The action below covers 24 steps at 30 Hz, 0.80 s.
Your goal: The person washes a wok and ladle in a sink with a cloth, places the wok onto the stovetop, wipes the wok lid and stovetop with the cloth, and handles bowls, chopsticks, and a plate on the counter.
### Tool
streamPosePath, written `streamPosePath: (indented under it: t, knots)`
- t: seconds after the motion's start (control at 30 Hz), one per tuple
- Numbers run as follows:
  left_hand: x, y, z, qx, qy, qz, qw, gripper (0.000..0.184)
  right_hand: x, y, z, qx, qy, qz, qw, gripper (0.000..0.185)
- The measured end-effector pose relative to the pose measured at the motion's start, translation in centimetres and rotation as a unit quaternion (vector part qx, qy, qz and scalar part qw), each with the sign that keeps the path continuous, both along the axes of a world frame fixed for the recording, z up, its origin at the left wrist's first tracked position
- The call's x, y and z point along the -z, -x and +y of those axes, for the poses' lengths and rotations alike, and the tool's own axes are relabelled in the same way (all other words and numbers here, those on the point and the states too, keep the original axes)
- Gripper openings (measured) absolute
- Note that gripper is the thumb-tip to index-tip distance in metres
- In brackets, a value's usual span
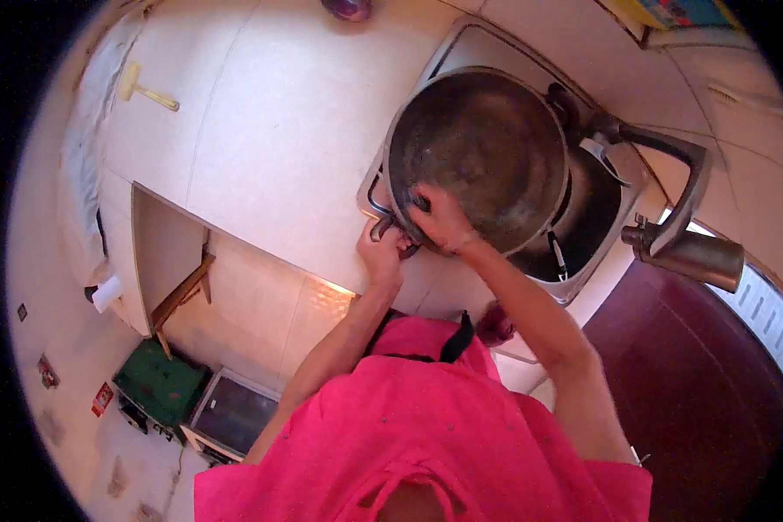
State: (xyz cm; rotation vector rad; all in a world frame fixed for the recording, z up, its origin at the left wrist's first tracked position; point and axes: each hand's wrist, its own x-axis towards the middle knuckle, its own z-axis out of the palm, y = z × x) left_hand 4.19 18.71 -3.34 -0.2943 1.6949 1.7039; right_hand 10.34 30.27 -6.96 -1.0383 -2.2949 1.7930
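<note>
A wide, dark, round pan (487, 157) rests on the metal sink's drainboard (448, 48), its worn inside facing up. My left hand (382, 254) is closed around the curved handle (379, 228) at the pan's near left edge. Over the near rim reaches my right hand (444, 222), with its fingers bent against the inner wall. A small dark thing shows at those fingertips; I cannot make out what it is. The pan partly covers the sink basin (592, 222).
A thick tap (692, 252) arches over the basin at the right. In the basin a utensil with a black-and-white handle (558, 255) leans on the wall. A yellow tool (145, 90) lies on the white counter (278, 113). A green box (161, 381) stands lower left.
</note>
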Motion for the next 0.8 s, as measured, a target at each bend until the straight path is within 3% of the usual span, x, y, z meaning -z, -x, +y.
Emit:
streamPosePath:
  t: [0.13, 0.23, 0.33, 0.4, 0.47, 0.53, 0.6, 0.67, 0.73, 0.8]
  knots:
    - [0.4, 0.2, 0.9, -0.002, -0.045, 0.006, 0.999, 0.009, -0.6, -10.3, 4.8, -0.202, -0.131, -0.187, 0.953, 0.030]
    - [0.9, 0.2, 1.8, 0.008, -0.024, 0.005, 1.000, 0.009, -2.3, -9.6, 7.3, -0.255, -0.218, -0.322, 0.885, 0.027]
    - [0.9, 0.6, 0.8, 0.030, 0.002, 0.013, 0.999, 0.009, -0.3, -5.0, 2.2, -0.156, -0.209, -0.064, 0.963, 0.023]
    - [0.8, 1.0, 0.2, 0.035, 0.005, 0.015, 0.999, 0.009, 0.4, 0.7, 2.7, -0.056, -0.086, 0.000, 0.995, 0.022]
    - [0.5, 1.2, 0.7, 0.027, 0.000, 0.015, 1.000, 0.008, 1.9, 4.7, 7.2, -0.134, -0.339, 0.107, 0.925, 0.021]
    - [0.6, 0.7, 1.5, 0.022, -0.006, 0.026, 0.999, 0.008, 1.1, 6.2, 12.5, -0.020, -0.202, 0.019, 0.979, 0.021]
    - [1.4, 0.6, 1.1, 0.031, -0.017, 0.031, 0.999, 0.008, 0.7, 3.9, 16.8, -0.073, -0.398, 0.009, 0.914, 0.022]
    - [1.1, 0.5, 1.6, 0.016, -0.010, 0.023, 1.000, 0.009, 0.7, -0.4, 19.3, -0.070, -0.481, -0.046, 0.873, 0.026]
    - [0.9, 0.7, 1.6, -0.003, -0.018, 0.008, 1.000, 0.011, 3.3, -5.1, 18.6, -0.079, -0.535, -0.215, 0.813, 0.027]
    - [1.0, 1.2, 1.3, -0.027, -0.041, -0.016, 0.999, 0.012, 3.4, -8.8, 14.4, -0.054, -0.522, -0.259, 0.811, 0.026]
